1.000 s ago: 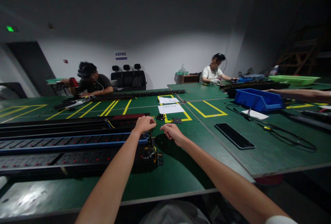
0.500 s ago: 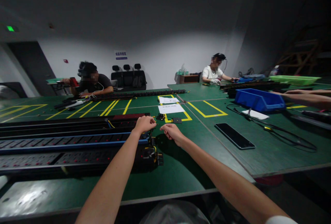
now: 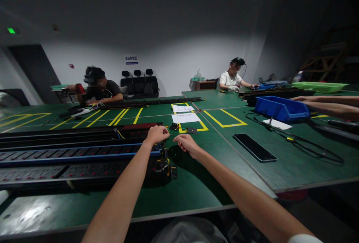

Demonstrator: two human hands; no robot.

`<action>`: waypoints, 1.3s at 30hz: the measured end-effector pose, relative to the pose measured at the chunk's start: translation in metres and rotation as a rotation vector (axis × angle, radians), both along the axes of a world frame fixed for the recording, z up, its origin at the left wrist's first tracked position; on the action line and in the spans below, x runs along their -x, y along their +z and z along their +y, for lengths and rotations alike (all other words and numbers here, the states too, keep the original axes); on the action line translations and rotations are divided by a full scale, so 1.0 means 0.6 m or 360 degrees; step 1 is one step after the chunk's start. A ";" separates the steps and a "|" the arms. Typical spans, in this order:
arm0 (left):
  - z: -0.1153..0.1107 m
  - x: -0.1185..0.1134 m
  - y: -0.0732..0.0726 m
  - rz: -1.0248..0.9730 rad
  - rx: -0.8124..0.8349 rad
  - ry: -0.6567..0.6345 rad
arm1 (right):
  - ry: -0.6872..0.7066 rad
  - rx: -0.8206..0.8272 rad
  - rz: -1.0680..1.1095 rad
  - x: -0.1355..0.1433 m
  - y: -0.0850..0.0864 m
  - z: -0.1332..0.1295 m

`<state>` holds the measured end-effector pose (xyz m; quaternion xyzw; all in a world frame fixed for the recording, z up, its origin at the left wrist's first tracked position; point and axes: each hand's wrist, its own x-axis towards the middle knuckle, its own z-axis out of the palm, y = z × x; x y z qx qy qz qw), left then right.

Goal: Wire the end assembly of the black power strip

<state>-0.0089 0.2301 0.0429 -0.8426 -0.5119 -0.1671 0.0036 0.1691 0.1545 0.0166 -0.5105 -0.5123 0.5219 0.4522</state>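
Note:
My left hand (image 3: 157,135) is closed in a pinch at the right end of the long black power strips, with its fingertips near some thin wires. What it pinches is too small to make out. A short gap to the right, my right hand (image 3: 187,145) is also closed, thumb and fingers pressed together over the green table. Its contents are hidden. Nearest me lies a black power strip (image 3: 92,172) with red-dotted sockets and yellow wires at its end. Behind it runs a blue-edged power strip (image 3: 84,153). Small black connectors (image 3: 192,130) with a green wire lie just beyond my hands.
A phone (image 3: 254,147), a black cable (image 3: 314,149) and a blue bin (image 3: 282,108) are on the right. Paper sheets (image 3: 185,118) lie ahead. Two people sit across the table (image 3: 224,175); another person's arms (image 3: 333,104) reach in from the right edge.
My hands have barely moved. At the right edge, the other person's arms have shifted slightly behind the blue bin.

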 end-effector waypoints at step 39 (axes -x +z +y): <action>-0.006 -0.001 0.006 0.0011 0.0030 0.0030 | 0.0076 -0.0036 -0.0046 -0.001 -0.012 0.006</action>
